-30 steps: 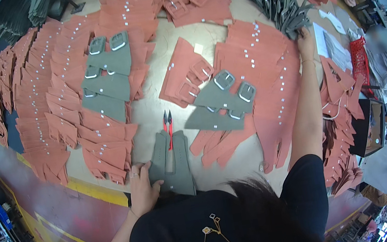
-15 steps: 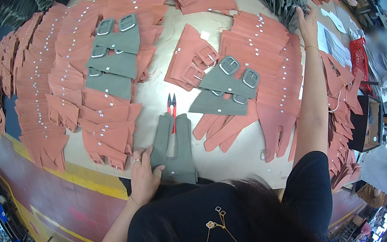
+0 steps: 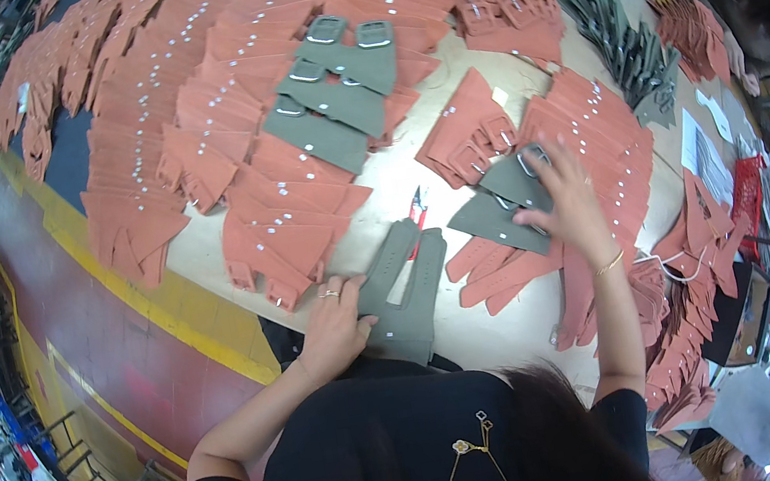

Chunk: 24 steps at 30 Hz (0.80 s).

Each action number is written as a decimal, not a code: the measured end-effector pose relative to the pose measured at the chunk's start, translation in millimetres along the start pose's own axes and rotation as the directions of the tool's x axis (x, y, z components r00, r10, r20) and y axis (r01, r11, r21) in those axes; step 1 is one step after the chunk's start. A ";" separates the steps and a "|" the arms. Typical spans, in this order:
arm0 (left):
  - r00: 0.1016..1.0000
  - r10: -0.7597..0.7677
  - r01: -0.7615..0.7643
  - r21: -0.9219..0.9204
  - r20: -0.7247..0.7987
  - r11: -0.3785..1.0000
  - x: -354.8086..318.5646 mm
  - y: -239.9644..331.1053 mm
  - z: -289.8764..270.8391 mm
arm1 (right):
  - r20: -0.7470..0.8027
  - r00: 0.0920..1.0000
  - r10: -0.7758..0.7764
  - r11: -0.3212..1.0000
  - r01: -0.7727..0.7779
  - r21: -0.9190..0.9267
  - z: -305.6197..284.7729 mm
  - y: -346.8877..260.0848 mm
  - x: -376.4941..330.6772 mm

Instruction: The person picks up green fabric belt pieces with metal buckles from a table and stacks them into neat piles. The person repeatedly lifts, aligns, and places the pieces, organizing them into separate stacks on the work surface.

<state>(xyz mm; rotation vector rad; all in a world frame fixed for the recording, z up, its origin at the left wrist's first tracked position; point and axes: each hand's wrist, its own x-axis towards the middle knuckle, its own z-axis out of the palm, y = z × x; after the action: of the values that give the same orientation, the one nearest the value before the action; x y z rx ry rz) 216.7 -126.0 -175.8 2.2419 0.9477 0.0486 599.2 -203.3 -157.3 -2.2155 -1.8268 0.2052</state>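
Near the table's front edge lies a dark green fabric piece with two straps (image 3: 407,302). My left hand (image 3: 333,327) holds its left side, thumb on top. Red thread snips (image 3: 417,215) lie between the straps, their dark blades pointing away. To the right my right hand (image 3: 573,206) reaches over green buckle pieces (image 3: 500,219), fingers apart, close to a buckle (image 3: 533,159). Whether its fingertips press on the fabric cannot be made out. Salmon-coloured straps (image 3: 490,269) stick out below these pieces.
Overlapping rows of salmon pieces (image 3: 147,107) cover the left side; green buckle pieces (image 3: 322,99) lie on them. More salmon pieces (image 3: 603,120) and a dark green stack (image 3: 608,29) stand right. A red basket (image 3: 750,193) sits beyond. A person is at the far right.
My right hand has come back from the dark green stack to the buckle pieces. My left hand stays on the strapped piece. The whole view has shifted.
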 end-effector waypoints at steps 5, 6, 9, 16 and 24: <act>0.999 0.030 -0.030 -0.042 -0.015 0.999 -1.9 -3.2 -1.4 | -0.010 1.000 0.029 0.998 -0.029 -0.052 24.2 -26.3 -8.8; 0.999 0.031 -0.031 -0.033 -0.017 0.999 -2.6 -3.8 -1.3 | -0.046 0.999 -0.020 0.997 0.016 -0.074 24.9 -24.2 -6.2; 0.996 0.070 -0.072 -0.022 -0.063 0.997 -4.1 -5.2 -0.3 | -0.120 0.993 -0.003 0.997 -0.006 -0.079 18.0 -27.6 3.0; 0.992 0.105 -0.110 -0.067 -0.074 0.992 -9.0 -3.7 3.9 | -0.341 0.915 0.216 0.975 -0.188 0.114 -43.1 -100.5 66.5; 0.973 -0.117 0.224 -0.696 0.199 0.682 11.7 -28.0 8.5 | -0.166 0.882 -0.441 0.802 0.304 -0.514 16.6 -220.1 147.4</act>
<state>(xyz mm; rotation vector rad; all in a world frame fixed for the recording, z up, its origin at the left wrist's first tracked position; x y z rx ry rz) 210.3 -109.6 -202.0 1.3989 0.8608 0.1494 416.8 -18.9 -101.2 -1.9414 -2.2717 -0.6745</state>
